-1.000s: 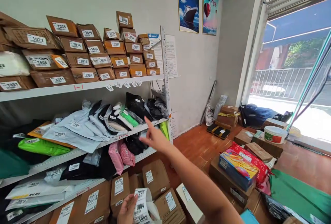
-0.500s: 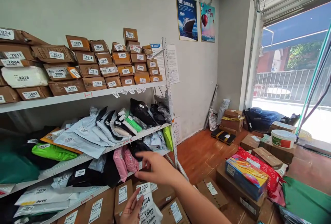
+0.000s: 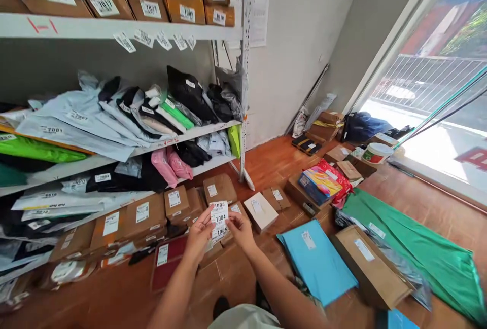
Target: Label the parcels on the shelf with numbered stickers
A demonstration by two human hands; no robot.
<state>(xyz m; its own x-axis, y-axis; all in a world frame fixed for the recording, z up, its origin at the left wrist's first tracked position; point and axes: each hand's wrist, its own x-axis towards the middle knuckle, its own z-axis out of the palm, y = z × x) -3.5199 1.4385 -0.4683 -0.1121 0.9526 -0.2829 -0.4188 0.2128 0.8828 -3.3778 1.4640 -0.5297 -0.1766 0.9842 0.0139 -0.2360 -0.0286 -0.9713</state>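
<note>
A strip of white number labels [image 3: 219,219] reading 1003, 1004 and 1005 is held in front of me between both hands. My left hand [image 3: 199,235] grips its left edge, fingers closed on the paper. My right hand [image 3: 240,228] pinches its right side. Below the strip, small cardboard boxes [image 3: 219,187] with shipping labels lie on the floor beside the shelf.
A white metal shelf rack [image 3: 245,90] on the left holds numbered cardboard boxes on top and soft mailer bags [image 3: 87,121] lower down. On the wooden floor lie a blue mailer [image 3: 317,260], a brown box [image 3: 371,268], a green bag [image 3: 418,253] and a colourful parcel [image 3: 323,179]. A glass door [image 3: 437,90] is at right.
My right hand has dropped from pointing toward the shelf and now holds the label strip together with my left. My view has tilted down toward the floor.
</note>
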